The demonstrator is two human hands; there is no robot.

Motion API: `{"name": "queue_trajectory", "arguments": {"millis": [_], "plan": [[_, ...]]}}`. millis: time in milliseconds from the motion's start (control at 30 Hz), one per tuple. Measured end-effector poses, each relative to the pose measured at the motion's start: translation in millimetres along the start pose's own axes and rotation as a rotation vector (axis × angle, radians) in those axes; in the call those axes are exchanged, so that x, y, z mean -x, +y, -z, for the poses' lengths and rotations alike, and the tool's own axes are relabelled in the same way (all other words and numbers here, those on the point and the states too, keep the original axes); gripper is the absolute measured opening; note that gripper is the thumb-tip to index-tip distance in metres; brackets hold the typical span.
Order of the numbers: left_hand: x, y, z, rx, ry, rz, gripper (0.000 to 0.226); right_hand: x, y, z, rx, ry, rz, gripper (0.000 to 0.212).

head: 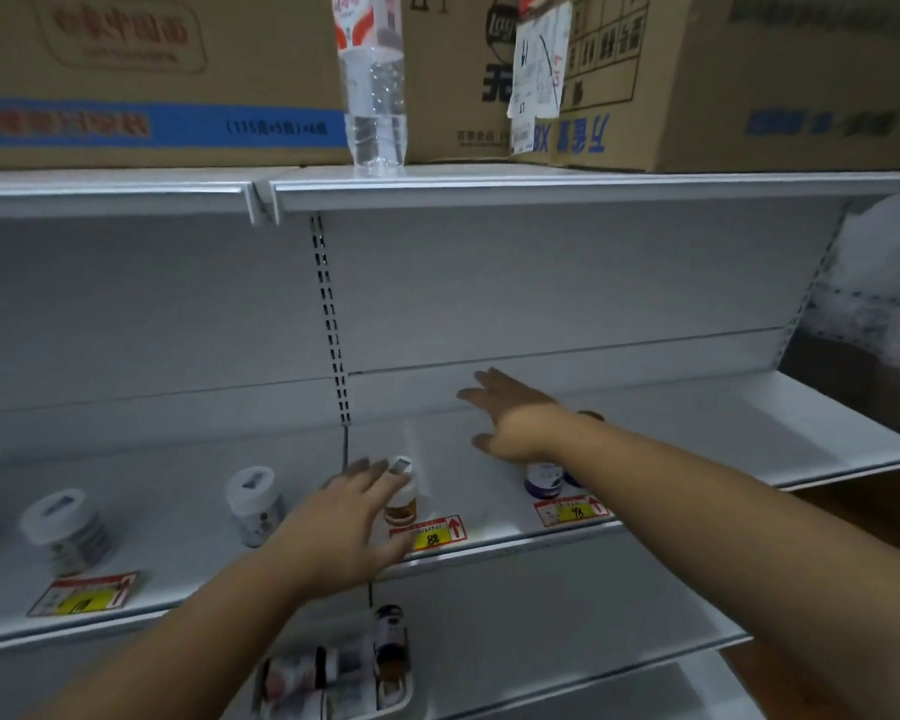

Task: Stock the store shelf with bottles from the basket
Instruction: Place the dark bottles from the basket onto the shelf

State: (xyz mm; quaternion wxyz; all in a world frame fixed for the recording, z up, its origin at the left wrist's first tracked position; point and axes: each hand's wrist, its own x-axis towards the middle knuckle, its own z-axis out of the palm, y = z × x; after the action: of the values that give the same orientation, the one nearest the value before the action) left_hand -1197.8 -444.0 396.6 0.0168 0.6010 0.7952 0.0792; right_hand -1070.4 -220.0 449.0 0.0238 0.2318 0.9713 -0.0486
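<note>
A white store shelf (697, 439) runs across the view. On it stand two white-capped bottles at the left (66, 530) (253, 504), an amber bottle (402, 498) in the middle and a blue-labelled bottle (543, 479) to its right. My left hand (344, 527) hovers with spread fingers just left of the amber bottle, its fingertips by the cap. My right hand (510, 418) is stretched out flat above the shelf, over the blue-labelled bottle, holding nothing. A white basket (333, 672) with several bottles sits below, between my forearms.
Cardboard boxes (141, 75) (749, 80) and a clear water bottle (372, 80) stand on the top shelf (541, 187). Red and yellow price tags (81, 595) (435, 532) (572, 510) line the shelf's front edge. Packaged goods (884, 283) sit at the far right.
</note>
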Motion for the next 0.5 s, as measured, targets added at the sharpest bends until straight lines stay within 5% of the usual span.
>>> {"name": "queue_trajectory", "arguments": {"millis": [233,367,500], "plan": [[52,-25,5,0.074,0.170,-0.140,0.064,49,-93,-31,-0.073,0.150,0.291,0.063],[103,-49,-27,0.092,0.079,-0.233,0.049,80,-132,-66,-0.076,0.318,0.549,0.037],[119,-81,-71,0.127,-0.116,-0.068,0.056,86,-161,-123,-0.072,0.120,0.632,0.026]]}}
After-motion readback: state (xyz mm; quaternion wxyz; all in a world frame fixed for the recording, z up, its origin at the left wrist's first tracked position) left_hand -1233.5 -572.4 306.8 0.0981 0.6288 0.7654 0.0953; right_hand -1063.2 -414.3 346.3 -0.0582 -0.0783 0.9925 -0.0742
